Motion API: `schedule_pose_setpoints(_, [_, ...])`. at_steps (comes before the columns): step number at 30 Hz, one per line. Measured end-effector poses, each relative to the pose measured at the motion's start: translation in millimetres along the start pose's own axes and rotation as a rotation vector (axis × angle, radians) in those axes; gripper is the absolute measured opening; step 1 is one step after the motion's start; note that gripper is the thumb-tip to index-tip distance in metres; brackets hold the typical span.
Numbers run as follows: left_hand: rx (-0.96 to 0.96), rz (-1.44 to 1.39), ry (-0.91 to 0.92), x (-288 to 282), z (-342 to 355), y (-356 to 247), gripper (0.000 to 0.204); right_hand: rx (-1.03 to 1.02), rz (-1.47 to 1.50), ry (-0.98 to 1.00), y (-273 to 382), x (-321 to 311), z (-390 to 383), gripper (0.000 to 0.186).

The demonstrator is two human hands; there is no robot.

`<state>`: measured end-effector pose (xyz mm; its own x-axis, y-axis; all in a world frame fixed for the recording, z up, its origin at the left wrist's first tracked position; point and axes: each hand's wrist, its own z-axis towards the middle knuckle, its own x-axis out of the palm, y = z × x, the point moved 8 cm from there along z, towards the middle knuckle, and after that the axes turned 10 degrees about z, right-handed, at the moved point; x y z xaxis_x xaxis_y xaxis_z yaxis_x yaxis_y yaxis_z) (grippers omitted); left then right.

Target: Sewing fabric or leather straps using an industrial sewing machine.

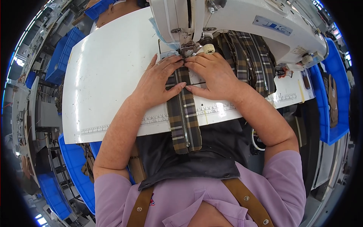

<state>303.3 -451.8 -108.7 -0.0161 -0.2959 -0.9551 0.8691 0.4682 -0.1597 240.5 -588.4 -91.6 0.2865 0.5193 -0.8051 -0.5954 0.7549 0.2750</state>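
A brown, black and white plaid fabric strip [195,130] lies under the needle area of a white sewing machine [234,19], its near end hanging over the table's front edge onto a dark apron. Down its middle runs a metal zipper [184,123]. My left hand [159,79] rests on the strip's left side, fingers stretched forward, thumb apart over the zipper. Flat at the right side is my right hand [213,75], its index fingertip beside the presser foot [188,49] and its thumb spread. Both sets of fingertips nearly meet there and hide the stitching spot.
Right of my right hand, a pile of similar plaid zippered pieces [251,60] sits under the machine arm. A ruler scale [151,122] runs along the front of the white table [106,72]. Blue bins [334,98] stand at the right, others at the left.
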Motion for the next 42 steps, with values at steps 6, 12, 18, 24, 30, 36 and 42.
schedule_pose_setpoints(6, [0.034,0.021,-0.066,4,-1,2,0.063,-0.005,0.004,-0.009,-1,1,0,0.057])
schedule_pose_setpoints(12, [0.032,-0.106,-0.073,-3,-5,-5,0.055,-0.002,0.008,-0.001,-1,1,-1,0.057])
schedule_pose_setpoints(18, [0.017,-0.109,-0.063,-6,-6,-12,0.058,0.017,0.014,0.009,-2,2,-1,0.057])
schedule_pose_setpoints(24, [0.027,-0.101,-0.071,-7,-6,-13,0.057,0.017,0.013,0.006,-2,2,-1,0.055])
schedule_pose_setpoints(30, [0.005,-0.110,-0.085,-7,-8,-11,0.053,0.012,0.005,-0.001,0,0,1,0.055])
schedule_pose_setpoints(36, [-0.025,-0.185,-0.080,-6,-7,-8,0.050,0.024,-0.001,0.000,1,-1,0,0.055])
schedule_pose_setpoints(42, [-0.029,-0.213,-0.093,-6,-6,-6,0.042,0.031,-0.006,0.018,1,0,1,0.054])
